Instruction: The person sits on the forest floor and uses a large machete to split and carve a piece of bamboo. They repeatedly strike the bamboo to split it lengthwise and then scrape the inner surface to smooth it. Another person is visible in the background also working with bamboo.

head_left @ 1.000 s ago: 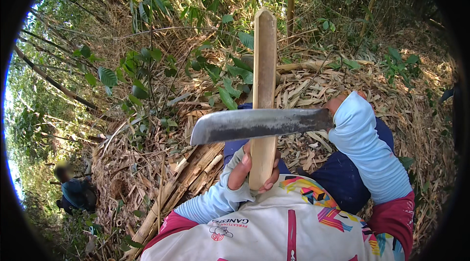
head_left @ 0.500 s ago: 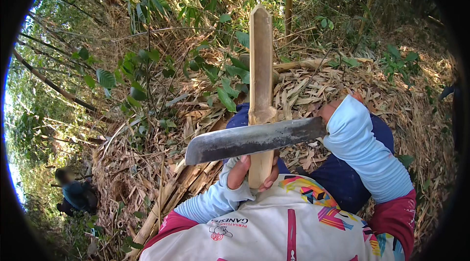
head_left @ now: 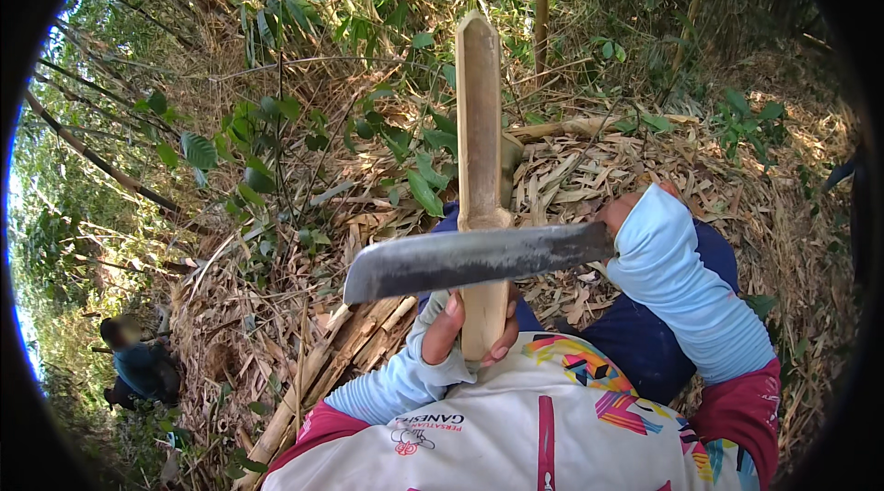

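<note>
My left hand (head_left: 447, 330) is closed round the lower end of a split bamboo piece (head_left: 480, 123), which points away from me with its hollow side up. The piece has a pointed far tip and a node partway down. My right hand (head_left: 619, 213) is wrapped round the grip of a machete (head_left: 470, 259); the grip itself is mostly hidden by the fingers and sleeve. The broad dark blade lies crosswise over the bamboo just below the node, its blunt end toward the left. Whether blade and bamboo touch, I cannot tell.
Dry bamboo leaves and shavings (head_left: 589, 164) cover the ground ahead. Split bamboo lengths (head_left: 345, 353) lie to the left of my legs. A cut stake (head_left: 541, 26) stands upright beyond. Leafy plants (head_left: 249, 155) grow at left, where another person (head_left: 143, 367) sits farther off.
The bamboo piece has shifted slightly left, its far tip leaning a little that way. The machete blade has moved a little upward at its left end.
</note>
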Demonstrator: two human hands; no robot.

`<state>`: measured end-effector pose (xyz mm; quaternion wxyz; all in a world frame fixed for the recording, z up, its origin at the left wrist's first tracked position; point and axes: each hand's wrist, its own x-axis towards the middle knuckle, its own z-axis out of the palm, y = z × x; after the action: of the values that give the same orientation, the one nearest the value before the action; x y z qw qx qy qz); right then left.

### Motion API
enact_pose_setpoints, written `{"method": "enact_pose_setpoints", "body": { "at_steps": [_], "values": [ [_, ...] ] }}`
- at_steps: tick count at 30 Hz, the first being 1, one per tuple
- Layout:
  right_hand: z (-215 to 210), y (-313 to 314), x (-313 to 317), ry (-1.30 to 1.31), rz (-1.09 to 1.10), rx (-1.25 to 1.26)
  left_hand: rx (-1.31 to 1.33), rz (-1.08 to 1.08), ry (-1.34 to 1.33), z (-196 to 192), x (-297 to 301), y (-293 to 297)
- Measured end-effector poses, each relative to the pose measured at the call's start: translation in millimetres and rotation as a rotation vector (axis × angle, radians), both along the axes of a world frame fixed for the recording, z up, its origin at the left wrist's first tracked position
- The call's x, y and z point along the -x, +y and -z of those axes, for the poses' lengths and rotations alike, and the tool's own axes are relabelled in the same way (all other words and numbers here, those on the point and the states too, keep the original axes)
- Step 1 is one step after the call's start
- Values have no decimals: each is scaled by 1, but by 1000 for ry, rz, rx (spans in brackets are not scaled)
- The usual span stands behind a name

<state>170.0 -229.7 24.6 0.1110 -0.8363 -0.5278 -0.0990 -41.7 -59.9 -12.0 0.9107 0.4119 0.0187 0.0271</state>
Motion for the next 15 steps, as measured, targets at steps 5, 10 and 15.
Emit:
{"method": "enact_pose_setpoints", "body": {
  "at_steps": [5,10,15],
  "values": [
    [6,1,3,-13,-69,-83,79,-27,-14,6,2,1],
    [10,-1,-5,7,-44,6,8,-18,26,-1,0,0],
    [59,-6,-14,307,44,-93,39,28,-22,6,1,4]
  ]
}}
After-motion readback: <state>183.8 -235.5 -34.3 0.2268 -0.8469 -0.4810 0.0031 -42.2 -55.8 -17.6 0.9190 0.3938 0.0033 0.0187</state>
